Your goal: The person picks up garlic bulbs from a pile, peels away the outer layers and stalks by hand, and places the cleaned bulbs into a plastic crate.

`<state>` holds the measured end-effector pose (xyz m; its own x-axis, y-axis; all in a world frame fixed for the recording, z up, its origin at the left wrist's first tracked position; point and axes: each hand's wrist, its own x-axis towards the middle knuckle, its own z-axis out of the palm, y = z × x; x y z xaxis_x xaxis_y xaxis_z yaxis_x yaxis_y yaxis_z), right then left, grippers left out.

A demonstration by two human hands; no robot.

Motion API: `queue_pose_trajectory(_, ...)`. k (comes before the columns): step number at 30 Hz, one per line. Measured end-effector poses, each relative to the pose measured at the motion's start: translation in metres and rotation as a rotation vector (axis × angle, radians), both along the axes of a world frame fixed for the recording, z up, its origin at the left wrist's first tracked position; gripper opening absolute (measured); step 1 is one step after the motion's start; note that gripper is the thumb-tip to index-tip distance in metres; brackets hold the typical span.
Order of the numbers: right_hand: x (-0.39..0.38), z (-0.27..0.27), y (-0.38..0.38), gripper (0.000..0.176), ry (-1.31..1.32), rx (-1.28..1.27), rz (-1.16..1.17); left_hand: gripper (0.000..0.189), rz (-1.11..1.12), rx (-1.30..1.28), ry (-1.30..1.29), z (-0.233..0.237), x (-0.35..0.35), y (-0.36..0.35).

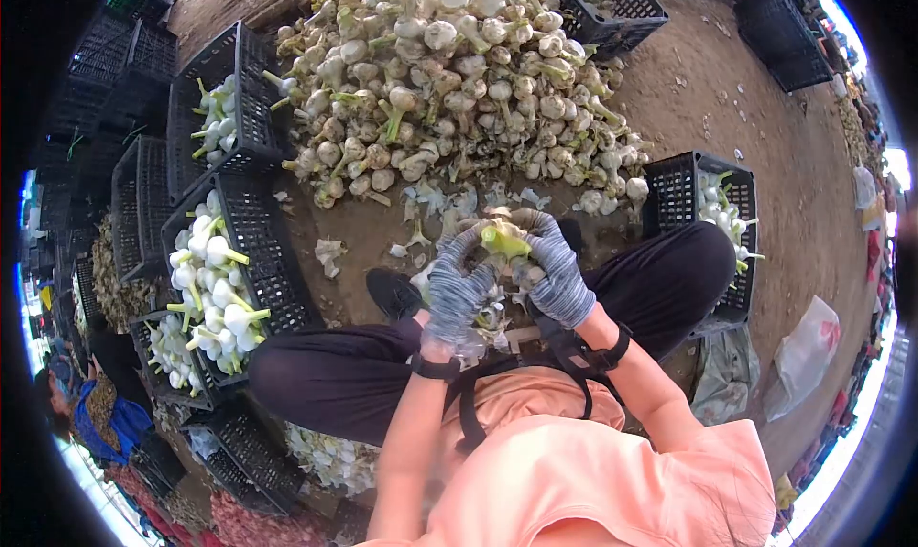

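My left hand [459,289] and my right hand [553,265], both in grey striped gloves, meet in front of my lap. Between them is a garlic bulb [504,242] with a cut green stem pointing up toward me. The fingers of both hands are wrapped round it, and its underside is hidden by the gloves. Peeled skins and a few pale bulbs lie on the ground just below and beyond my hands. A large heap of unpeeled garlic [449,78] rises right in front.
Black crates of cleaned garlic stand at the left [251,251] and at the right [674,188]. Another crate [622,21] is behind the heap. A plastic bag [805,351] lies at the right. A person in blue [120,423] is at the far left.
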<state>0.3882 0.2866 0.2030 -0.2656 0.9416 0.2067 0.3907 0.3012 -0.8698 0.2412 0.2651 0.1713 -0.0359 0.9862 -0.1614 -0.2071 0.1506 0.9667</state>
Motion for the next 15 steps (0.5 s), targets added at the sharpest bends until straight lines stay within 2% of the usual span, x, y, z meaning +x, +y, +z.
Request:
queue_pose_trajectory(1,0.004,-0.009,-0.001,0.027,0.163,-0.128,0.020,0.044,-0.032,-0.073,0.028,0.001,0.000,-0.001)
queue_pose_trajectory(4,0.011,-0.006,0.002,0.028,0.169,-0.162,0.078,0.039,-0.072,-0.141,0.052,0.004,-0.002,0.002)
queue_pose_trajectory(5,0.008,-0.003,0.000,0.026,0.234,-0.166,0.032,0.035,-0.044,-0.112,0.031,-0.002,-0.001,0.002)
queue_pose_trajectory(8,0.010,-0.008,-0.001,0.020,0.081,-0.306,-0.091,0.033,0.003,-0.118,-0.056,-0.002,0.001,0.000)
queue_pose_trajectory(9,0.008,-0.012,0.003,0.016,0.106,-0.279,-0.168,0.030,0.033,-0.264,-0.143,0.012,0.000,0.000)
queue_pose_trajectory(12,0.004,-0.025,0.016,0.017,0.036,-0.194,-0.288,0.026,0.019,-0.133,-0.170,0.007,-0.005,-0.001)
queue_pose_trajectory(15,0.000,-0.043,0.034,0.018,0.160,-0.313,-0.333,0.023,-0.086,-0.074,-0.142,0.021,-0.016,0.002)
